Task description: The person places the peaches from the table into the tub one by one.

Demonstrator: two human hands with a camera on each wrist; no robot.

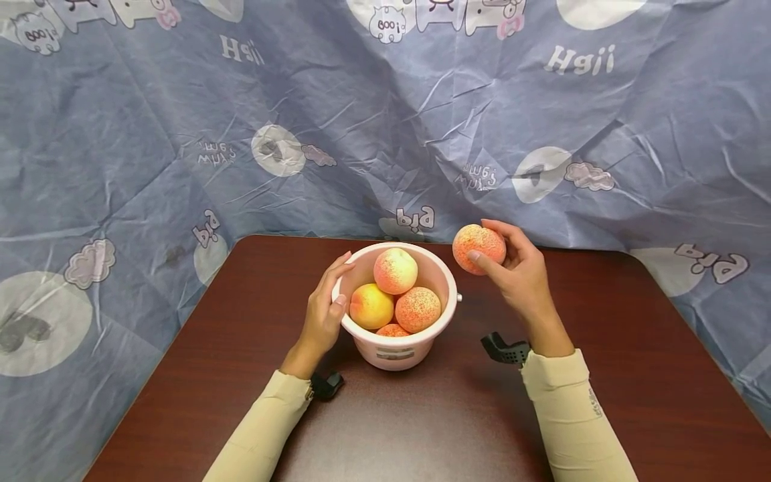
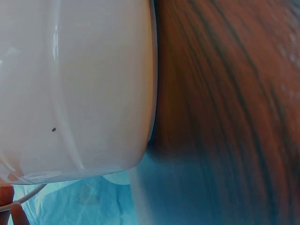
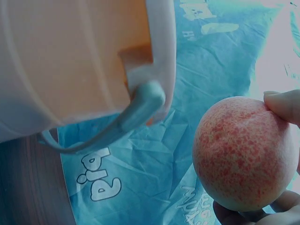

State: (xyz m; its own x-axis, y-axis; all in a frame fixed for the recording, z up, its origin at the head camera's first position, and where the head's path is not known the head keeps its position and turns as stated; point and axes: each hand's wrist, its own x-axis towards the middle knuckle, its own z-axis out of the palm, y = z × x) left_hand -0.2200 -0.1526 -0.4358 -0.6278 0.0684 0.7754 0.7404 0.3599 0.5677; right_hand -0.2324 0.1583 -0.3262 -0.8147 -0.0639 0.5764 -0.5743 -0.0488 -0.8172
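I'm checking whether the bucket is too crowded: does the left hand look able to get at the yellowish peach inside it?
Probably yes. The left hand grips the bucket rim right beside the yellowish peach, which lies exposed on that side with nothing covering it. The hand would first have to let go of the rim.

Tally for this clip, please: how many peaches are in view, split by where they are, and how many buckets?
Speckled orange-pink peaches in the pale pink plastic bucket: 4
Speckled orange-pink peach held in the right hand, beside the rim: 1
Pale pink plastic bucket, gripped by the left hand: 1
Total: 6 things, 5 of them peaches.
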